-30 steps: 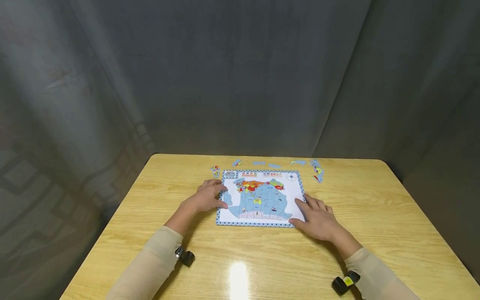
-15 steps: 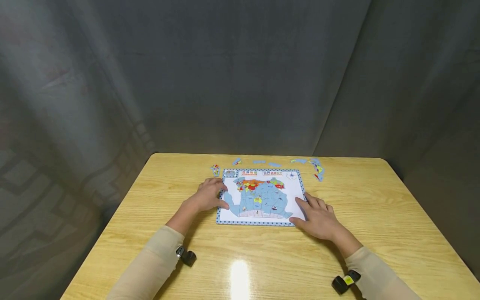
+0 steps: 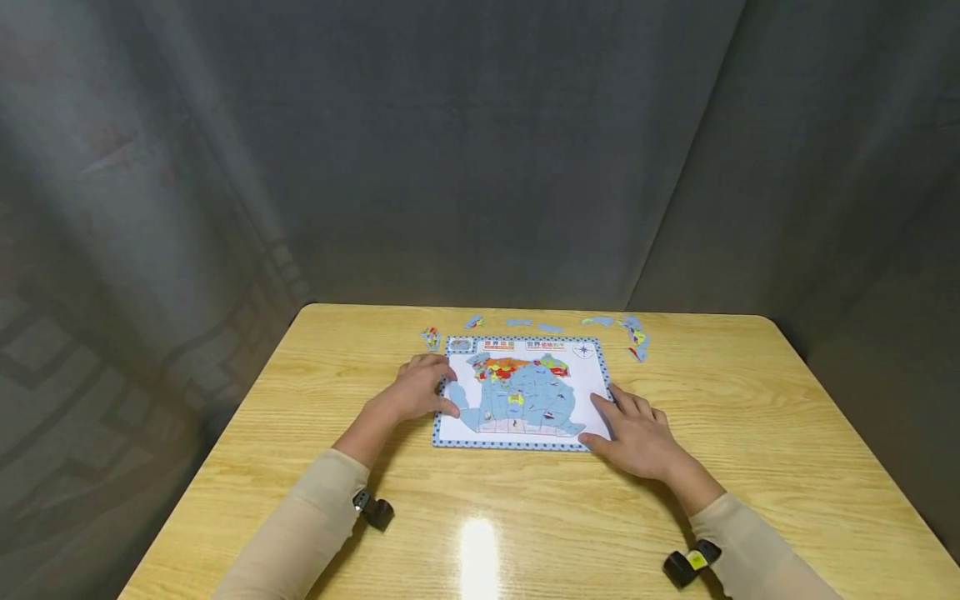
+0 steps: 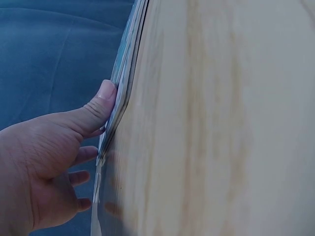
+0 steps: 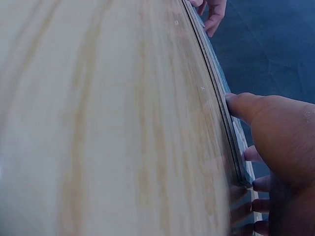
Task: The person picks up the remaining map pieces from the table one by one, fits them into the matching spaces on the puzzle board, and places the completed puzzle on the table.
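Note:
A world-map puzzle board (image 3: 525, 445) with a dotted blue border lies flat on the table. Joined map pieces (image 3: 536, 396), mostly blue with orange, red and yellow at the top, fill the middle of its white field. At the board's left edge my left hand (image 3: 416, 390) rests with the thumb on top and relaxed fingers along the side. My right hand (image 3: 637, 437) touches the lower right edge, its thumb on the board and fingers spread beside it. Both wrist views show the thumbs on the board's edge, seen nearly side-on; the fingertips are partly hidden.
Beyond the board lie loose puzzle pieces: a cluster at the right (image 3: 636, 339), one at the left (image 3: 431, 339), and several slim blue ones (image 3: 551, 328) along the back. The wooden table (image 3: 480, 492) ends near a grey curtain (image 3: 465, 167).

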The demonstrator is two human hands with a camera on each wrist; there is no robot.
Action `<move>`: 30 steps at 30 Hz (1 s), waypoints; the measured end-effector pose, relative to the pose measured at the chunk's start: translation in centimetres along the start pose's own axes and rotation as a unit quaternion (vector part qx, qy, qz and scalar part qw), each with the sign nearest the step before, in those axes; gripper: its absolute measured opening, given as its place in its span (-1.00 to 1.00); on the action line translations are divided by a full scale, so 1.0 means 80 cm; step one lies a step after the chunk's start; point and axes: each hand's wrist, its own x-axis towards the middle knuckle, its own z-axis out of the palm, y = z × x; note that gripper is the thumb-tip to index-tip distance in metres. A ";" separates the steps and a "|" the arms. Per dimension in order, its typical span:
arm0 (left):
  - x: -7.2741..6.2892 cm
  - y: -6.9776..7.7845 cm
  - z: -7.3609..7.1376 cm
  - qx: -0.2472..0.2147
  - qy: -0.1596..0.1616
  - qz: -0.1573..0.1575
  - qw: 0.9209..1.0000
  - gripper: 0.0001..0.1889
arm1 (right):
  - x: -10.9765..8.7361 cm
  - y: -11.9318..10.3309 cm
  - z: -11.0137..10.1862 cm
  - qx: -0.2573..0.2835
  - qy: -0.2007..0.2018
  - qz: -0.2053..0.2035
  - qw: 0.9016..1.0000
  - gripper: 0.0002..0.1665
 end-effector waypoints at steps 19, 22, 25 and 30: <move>0.004 0.005 -0.012 -0.008 -0.016 0.011 1.000 -0.30 | 0.004 0.000 -0.010 -0.005 0.013 -0.005 1.000 -0.04; 0.006 -0.002 -0.015 -0.022 -0.009 0.021 1.000 -0.32 | 0.003 0.000 -0.008 -0.002 0.012 -0.004 1.000 -0.04; 0.009 -0.014 -0.019 -0.062 0.013 0.019 0.998 -0.35 | 0.001 -0.001 -0.004 0.000 0.014 -0.005 1.000 -0.04; 0.019 -0.036 -0.022 -0.144 0.060 0.005 0.988 -0.41 | -0.002 -0.002 0.003 -0.001 0.013 0.000 1.000 -0.04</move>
